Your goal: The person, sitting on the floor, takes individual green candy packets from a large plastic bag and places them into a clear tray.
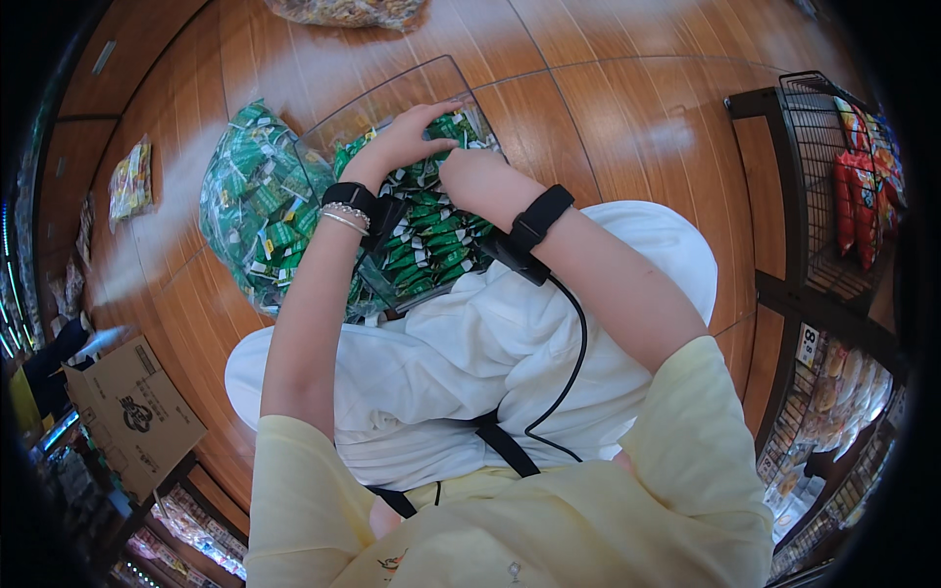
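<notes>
A clear plastic bin (484,123) stands on the floor in front of my knees, holding many small green packets (430,246), those nearest me lined up in rows. Over its far part reaches my left hand (404,140), thumb and fingers spread above the packets. Beside it my right hand (470,176) is bent down into the bin, its fingertips hidden behind the back of the hand, so its hold cannot be seen. Against the bin's left side leans a large clear plastic bag (253,198) full of the same green packets.
Another filled plastic bag (349,9) lies at the top, and a small bag of yellow packets (131,180) at the left. A cardboard box (140,419) stands lower left. Wire-basket shelving (816,198) with red snack bags (853,206) is at the right, with more packaged goods below.
</notes>
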Tool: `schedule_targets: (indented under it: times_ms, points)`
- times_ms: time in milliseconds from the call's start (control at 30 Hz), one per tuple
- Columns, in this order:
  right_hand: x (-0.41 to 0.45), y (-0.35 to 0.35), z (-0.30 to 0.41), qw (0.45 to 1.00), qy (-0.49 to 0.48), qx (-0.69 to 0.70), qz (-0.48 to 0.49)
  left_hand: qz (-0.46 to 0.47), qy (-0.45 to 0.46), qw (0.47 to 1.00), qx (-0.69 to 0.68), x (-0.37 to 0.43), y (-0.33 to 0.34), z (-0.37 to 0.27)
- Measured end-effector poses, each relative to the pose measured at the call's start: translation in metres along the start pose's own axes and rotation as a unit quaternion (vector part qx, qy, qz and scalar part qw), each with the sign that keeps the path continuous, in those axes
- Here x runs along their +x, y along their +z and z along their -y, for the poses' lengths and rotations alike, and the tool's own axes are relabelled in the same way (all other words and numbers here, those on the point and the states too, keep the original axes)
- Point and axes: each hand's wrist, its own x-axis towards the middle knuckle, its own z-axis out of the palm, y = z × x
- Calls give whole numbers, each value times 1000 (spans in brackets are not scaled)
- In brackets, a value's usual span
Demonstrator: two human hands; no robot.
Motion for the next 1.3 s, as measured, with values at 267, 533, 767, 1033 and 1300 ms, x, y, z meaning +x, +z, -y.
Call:
schedule_targets:
  times_ms: [267,533,767,1033,1300]
  points:
    - [15,25,9,957,64,-54,-279,-27,-100,994,31,0,13,2]
    - [-1,-10,11,989,31,-60,-129,-193,-75,973,103,-6,12,-20]
    - [-4,-63,-39,942,-34,70,-327,-231,-4,969,91,-5,16,-12]
    - [7,-61,-40,930,-28,112,-348,-165,49,970,171,-16,4,-16]
    - [9,-46,-37,936,-103,131,-310,-163,-64,984,46,-18,5,-25]
